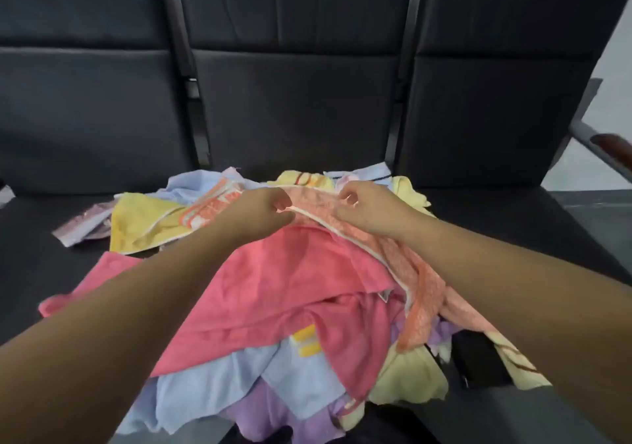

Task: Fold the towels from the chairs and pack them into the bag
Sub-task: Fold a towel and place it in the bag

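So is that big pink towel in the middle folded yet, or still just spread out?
Not folded. The pink towel lies loose and rumpled over the heap, edges uneven. Both hands pinch the orange patterned towel instead.

arms: two, bare to frame edge | sleeves: none visible | left grip, right grip: bare, ringless

Black chairs, heaped towels

The middle seat is filled by a heap of towels, while bare room is left on the seats at both sides.
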The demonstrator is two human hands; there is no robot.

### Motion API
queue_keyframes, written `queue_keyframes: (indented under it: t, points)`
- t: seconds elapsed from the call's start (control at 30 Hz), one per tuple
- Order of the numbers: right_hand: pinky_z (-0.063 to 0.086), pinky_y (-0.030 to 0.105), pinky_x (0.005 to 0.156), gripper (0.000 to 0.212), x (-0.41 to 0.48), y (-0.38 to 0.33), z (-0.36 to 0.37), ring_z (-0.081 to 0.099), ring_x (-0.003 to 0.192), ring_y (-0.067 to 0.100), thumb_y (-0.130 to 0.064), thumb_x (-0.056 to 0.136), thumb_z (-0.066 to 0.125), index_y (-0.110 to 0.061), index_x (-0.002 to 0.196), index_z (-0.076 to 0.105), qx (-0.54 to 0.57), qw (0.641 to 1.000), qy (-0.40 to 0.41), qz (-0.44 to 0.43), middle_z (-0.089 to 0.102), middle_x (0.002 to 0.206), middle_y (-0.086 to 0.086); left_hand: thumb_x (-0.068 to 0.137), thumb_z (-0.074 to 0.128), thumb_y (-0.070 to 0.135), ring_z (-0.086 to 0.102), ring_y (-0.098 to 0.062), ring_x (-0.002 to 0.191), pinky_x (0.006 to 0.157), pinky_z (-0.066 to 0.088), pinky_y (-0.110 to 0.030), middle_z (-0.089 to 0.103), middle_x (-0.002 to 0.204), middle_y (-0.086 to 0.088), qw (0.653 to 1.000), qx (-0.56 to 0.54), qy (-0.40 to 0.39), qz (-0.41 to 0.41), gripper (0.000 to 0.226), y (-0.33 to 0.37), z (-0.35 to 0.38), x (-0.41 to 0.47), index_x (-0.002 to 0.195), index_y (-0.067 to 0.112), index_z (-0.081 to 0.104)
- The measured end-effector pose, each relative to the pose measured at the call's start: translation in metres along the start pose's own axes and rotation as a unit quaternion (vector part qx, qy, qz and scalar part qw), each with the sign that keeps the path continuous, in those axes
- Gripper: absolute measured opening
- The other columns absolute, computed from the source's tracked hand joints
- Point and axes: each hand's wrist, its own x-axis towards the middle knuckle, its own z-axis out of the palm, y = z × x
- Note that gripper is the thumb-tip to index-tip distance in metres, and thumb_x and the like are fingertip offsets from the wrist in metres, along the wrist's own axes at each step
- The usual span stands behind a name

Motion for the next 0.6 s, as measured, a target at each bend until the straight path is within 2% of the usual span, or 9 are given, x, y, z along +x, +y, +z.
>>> queue_keyframes:
  t: [0.1, 0.17, 0.27, 0.37, 0.4, 0.47, 0.5, 0.57, 0.6]
  points:
    - [0.045, 0.034, 0.082, 0.041, 0.0, 0.017, 0.033, 0.06, 0.102, 0.023, -0.039, 0.093, 0.066, -0.012, 0.124, 0.065, -0.065, 0.996, -0.034, -0.04, 0.065, 0.111, 0.003, 0.096, 0.066, 0.033, 0.055, -0.022, 0.128, 0.102, 0.04, -0.029, 0.057, 0.141, -0.002, 0.999, -0.009, -0.038, -0.008, 0.05, -0.018, 0.036, 0.0, 0.142, 0.017, 0.055]
    - [0.04, 0.029, 0.082, 0.045, -0.001, 0.028, 0.052, 0.061, 0.109, 0.023, -0.04, 0.094, 0.068, -0.012, 0.129, 0.065, -0.075, 0.994, -0.035, -0.069, 0.066, 0.119, 0.002, 0.096, 0.066, 0.034, 0.054, -0.025, 0.128, 0.105, 0.039, -0.032, 0.055, 0.143, -0.005, 0.999, -0.001, -0.044, 0.003, 0.054, -0.03, 0.057, 0.001, 0.145, 0.015, 0.052]
    - [0.048, 0.035, 0.087, 0.035, 0.0, 0.034, 0.066, 0.062, 0.104, 0.025, -0.036, 0.095, 0.067, -0.011, 0.119, 0.068, -0.075, 0.993, 0.025, -0.089, 0.069, 0.115, 0.005, 0.096, 0.065, 0.036, 0.057, -0.023, 0.112, 0.098, 0.04, -0.03, 0.056, 0.125, -0.008, 0.999, 0.006, 0.026, 0.033, 0.042, -0.04, 0.072, 0.002, 0.133, 0.017, 0.06]
    - [0.046, 0.035, 0.075, 0.016, 0.002, 0.034, 0.067, 0.06, 0.09, 0.026, -0.033, 0.093, 0.063, -0.019, 0.09, 0.068, -0.096, 0.991, 0.059, -0.073, 0.064, 0.097, 0.005, 0.096, 0.065, 0.028, 0.058, -0.023, 0.098, 0.08, 0.039, -0.03, 0.064, 0.105, -0.007, 0.993, 0.018, 0.095, 0.061, 0.021, -0.039, 0.074, -0.004, 0.109, 0.012, 0.068]
    - [0.047, 0.035, 0.072, 0.017, 0.0, 0.032, 0.065, 0.06, 0.086, 0.026, -0.037, 0.091, 0.062, -0.024, 0.08, 0.066, -0.093, 0.991, 0.075, -0.067, 0.063, 0.092, 0.004, 0.096, 0.065, 0.025, 0.06, -0.025, 0.096, 0.076, 0.037, -0.03, 0.066, 0.1, -0.005, 0.991, 0.02, 0.107, 0.073, 0.017, -0.038, 0.073, -0.007, 0.105, 0.011, 0.069]
    - [0.053, 0.04, 0.076, 0.019, -0.008, 0.026, 0.058, 0.063, 0.086, 0.027, -0.035, 0.09, 0.062, -0.02, 0.081, 0.069, -0.061, 0.991, 0.104, -0.059, 0.067, 0.092, 0.006, 0.096, 0.063, 0.022, 0.06, -0.024, 0.091, 0.072, 0.035, -0.029, 0.065, 0.092, -0.001, 0.987, 0.015, 0.129, 0.091, 0.012, -0.033, 0.067, -0.018, 0.101, 0.012, 0.068]
    - [0.053, 0.034, 0.08, 0.019, -0.013, 0.024, 0.053, 0.063, 0.089, 0.026, -0.028, 0.093, 0.061, -0.012, 0.089, 0.07, -0.039, 0.99, 0.12, -0.063, 0.069, 0.094, 0.005, 0.097, 0.062, 0.022, 0.059, -0.023, 0.089, 0.071, 0.034, -0.029, 0.062, 0.09, 0.002, 0.986, 0.011, 0.14, 0.093, 0.01, -0.03, 0.064, -0.024, 0.102, 0.014, 0.067]
    - [0.042, 0.01, 0.063, 0.018, -0.027, 0.014, 0.044, 0.058, 0.089, 0.019, -0.021, 0.098, 0.056, -0.007, 0.097, 0.067, -0.007, 0.986, 0.156, -0.063, 0.065, 0.095, -0.003, 0.099, 0.059, 0.023, 0.055, -0.02, 0.085, 0.07, 0.032, -0.03, 0.059, 0.085, 0.006, 0.983, -0.001, 0.16, 0.093, 0.007, -0.025, 0.058, -0.035, 0.103, 0.018, 0.062]
    - [0.038, 0.011, 0.059, 0.016, -0.036, 0.009, 0.04, 0.055, 0.088, 0.017, -0.021, 0.099, 0.053, -0.01, 0.096, 0.064, 0.003, 0.983, 0.17, -0.066, 0.062, 0.094, -0.005, 0.099, 0.058, 0.023, 0.054, -0.02, 0.083, 0.069, 0.032, -0.031, 0.057, 0.081, 0.009, 0.981, -0.006, 0.168, 0.097, 0.005, -0.021, 0.055, -0.042, 0.102, 0.019, 0.06]
